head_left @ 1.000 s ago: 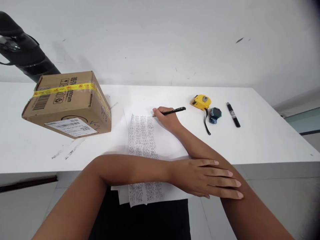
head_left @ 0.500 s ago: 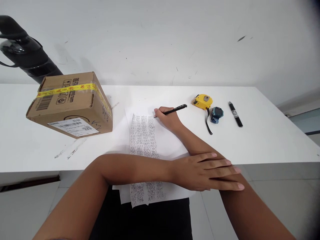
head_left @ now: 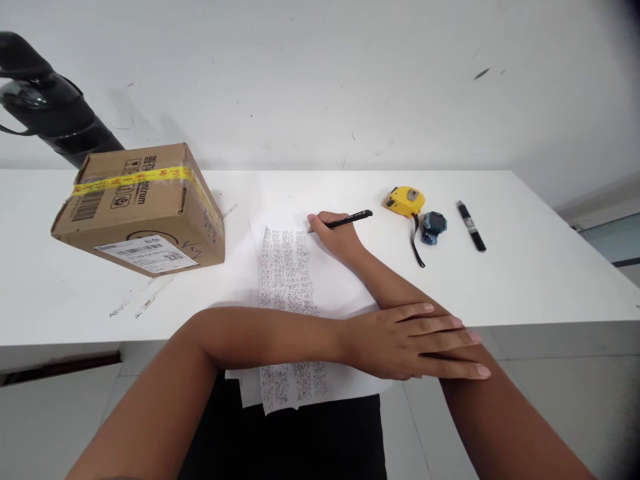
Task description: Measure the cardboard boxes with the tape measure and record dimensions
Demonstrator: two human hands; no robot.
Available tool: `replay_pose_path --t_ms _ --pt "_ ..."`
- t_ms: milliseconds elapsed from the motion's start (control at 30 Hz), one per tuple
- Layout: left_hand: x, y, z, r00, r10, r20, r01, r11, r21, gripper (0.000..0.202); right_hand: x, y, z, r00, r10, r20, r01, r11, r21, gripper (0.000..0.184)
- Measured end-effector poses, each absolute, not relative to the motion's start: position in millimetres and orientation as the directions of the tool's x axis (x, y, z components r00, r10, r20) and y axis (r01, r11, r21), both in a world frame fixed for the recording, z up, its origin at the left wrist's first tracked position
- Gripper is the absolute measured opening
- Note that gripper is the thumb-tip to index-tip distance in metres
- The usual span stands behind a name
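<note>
Black pen (head_left: 353, 219) pinched in the right hand (head_left: 338, 235) at the far end of the handwritten sheet (head_left: 285, 273), tip at its writing, contact unclear, long axis slanting off to the sheet's right. Left hand (head_left: 387, 341) farther from the pen, right of the sheet's near half, holding nothing visible, spread across the right forearm (head_left: 397, 288).

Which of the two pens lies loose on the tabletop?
The far-right pen, with a pale band round it; the other pen is held in the right hand over the paper.
</note>
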State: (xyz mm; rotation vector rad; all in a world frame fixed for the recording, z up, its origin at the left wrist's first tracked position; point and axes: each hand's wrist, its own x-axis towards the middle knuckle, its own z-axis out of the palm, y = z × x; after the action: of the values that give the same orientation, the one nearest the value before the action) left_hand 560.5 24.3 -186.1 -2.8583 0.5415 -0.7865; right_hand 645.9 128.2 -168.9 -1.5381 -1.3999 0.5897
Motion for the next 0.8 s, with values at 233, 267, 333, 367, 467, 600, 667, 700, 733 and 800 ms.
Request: replay_pose_path --t_ms 233,267,333,367,467,600,667,700,733,800 --pt "558.0 24.2 -182.2 0.801 -0.360 0.478 -0.291 -0.932 -0.215 0.057 645.3 128.1 -170.9 0.277 0.926 0.257 0.484 0.097 -0.870 0.037" --pt "558.1 24.4 -182.3 0.800 -0.367 0.475 -0.298 -0.930 -0.216 0.057 645.2 128.4 -171.1 0.291 0.921 0.259 0.483 0.092 -0.871 0.037" --pt "558.3 24.9 -182.4 0.801 -0.380 0.462 -0.312 -0.925 -0.219 0.058 645.0 129.3 -171.4 0.318 0.914 0.253 0.479 0.076 -0.875 0.037" --pt "558.3 25.2 -182.2 0.802 -0.383 0.458 -0.315 -0.923 -0.221 0.058 645.0 129.7 -171.5 0.326 0.912 0.250 0.476 0.070 -0.877 0.037" --pt "557.7 25.8 -180.7 0.806 -0.383 0.452 -0.313 -0.923 -0.224 0.059 645.5 130.3 -171.9 0.304 0.921 0.242 0.476 0.074 -0.877 0.037" --pt "557.0 25.8 -179.7 0.807 -0.376 0.455 -0.303 -0.926 -0.227 0.059 646.3 129.8 -172.5 0.292 0.925 0.244 0.476 0.081 -0.876 0.037" --pt "557.1 25.8 -180.0 0.806 -0.373 0.459 -0.301 -0.927 -0.225 0.059 646.4 129.3 -172.5 0.300 0.921 0.249 0.469 0.085 -0.879 0.037" --pt "557.1 25.8 -180.1 0.806 -0.373 0.459 -0.301 -0.927 -0.224 0.059 646.3 128.9 -172.3 0.289 0.924 0.249 0.466 0.091 -0.880 0.036" --pt "557.1 25.9 -180.1 0.805 -0.374 0.461 -0.303 -0.927 -0.223 0.059 646.1 128.6 -171.9 0.273 0.929 0.248 0.465 0.099 -0.880 0.037" --pt "556.7 26.2 -179.3 0.803 -0.375 0.463 -0.302 -0.926 -0.226 0.059 645.5 128.2 -171.1 0.264 0.931 0.252 0.467 0.105 -0.878 0.037"
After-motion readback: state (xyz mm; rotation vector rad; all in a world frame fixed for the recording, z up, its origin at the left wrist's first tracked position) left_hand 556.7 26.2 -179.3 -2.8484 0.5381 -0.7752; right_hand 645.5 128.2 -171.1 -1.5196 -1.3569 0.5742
